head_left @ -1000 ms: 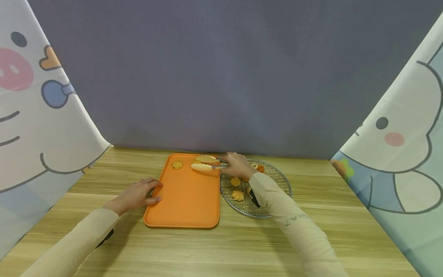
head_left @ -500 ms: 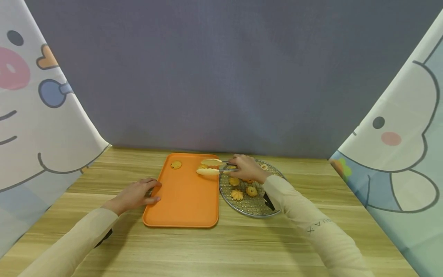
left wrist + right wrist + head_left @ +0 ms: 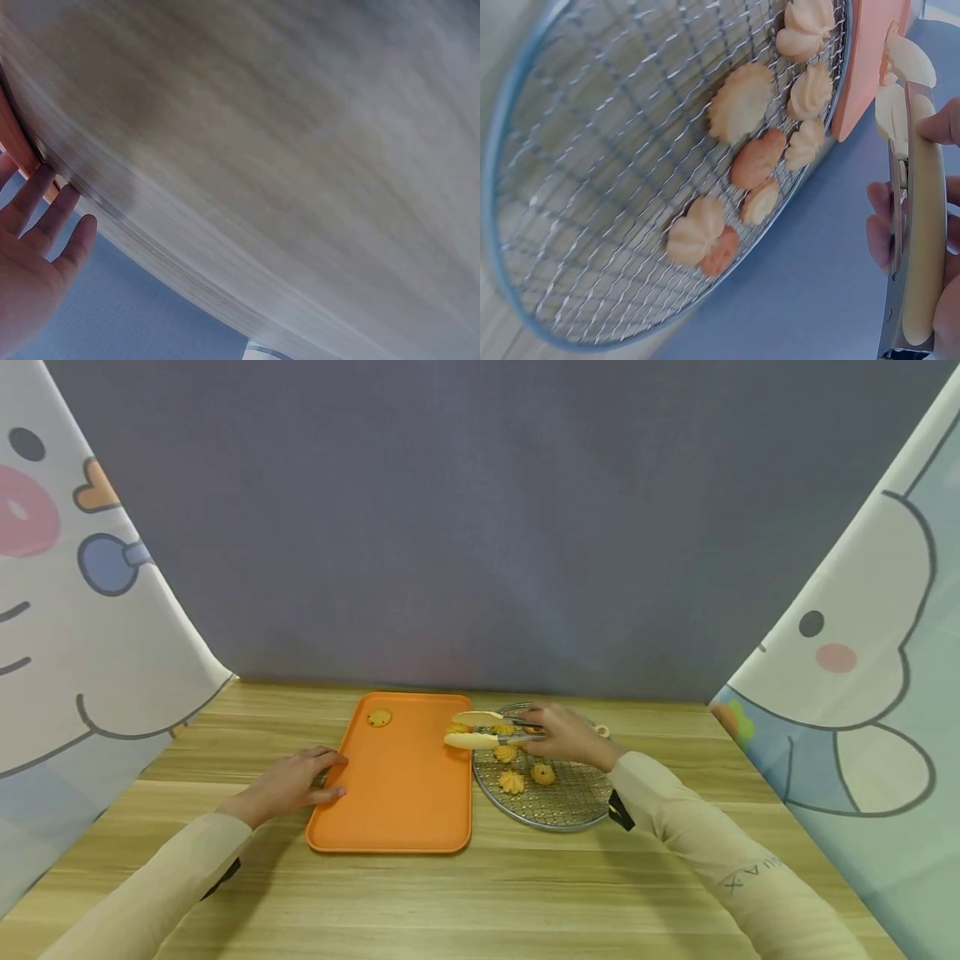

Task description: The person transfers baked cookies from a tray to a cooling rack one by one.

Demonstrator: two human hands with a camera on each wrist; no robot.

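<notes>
My right hand (image 3: pixel 566 737) grips a pair of tongs (image 3: pixel 472 741) with cream-coloured tips, its fingers round the handle in the right wrist view. A yellowish cookie (image 3: pixel 457 727) shows between the tips, over the far right part of the orange tray (image 3: pixel 397 802). A round cookie (image 3: pixel 379 717) with dark specks lies in the tray's far left corner. My left hand (image 3: pixel 292 783) rests at the tray's left edge, its fingers and thumb at the rim; the left wrist view shows those fingers fairly straight (image 3: pixel 56 214).
Just right of the tray is a round wire cooling rack (image 3: pixel 570 818). On it lie several cookies, among them a swirled cookie (image 3: pixel 512 782), a ring-shaped cookie (image 3: pixel 543 774) and a reddish-brown cookie (image 3: pixel 757 159). A grey-blue screen (image 3: pixel 472 543) stands behind the wooden table (image 3: pixel 375 910).
My right hand and the tongs have moved right and slightly nearer, the cookie between the tips shifting with them. More of the rack's cookies show. My left hand has stayed at the tray.
</notes>
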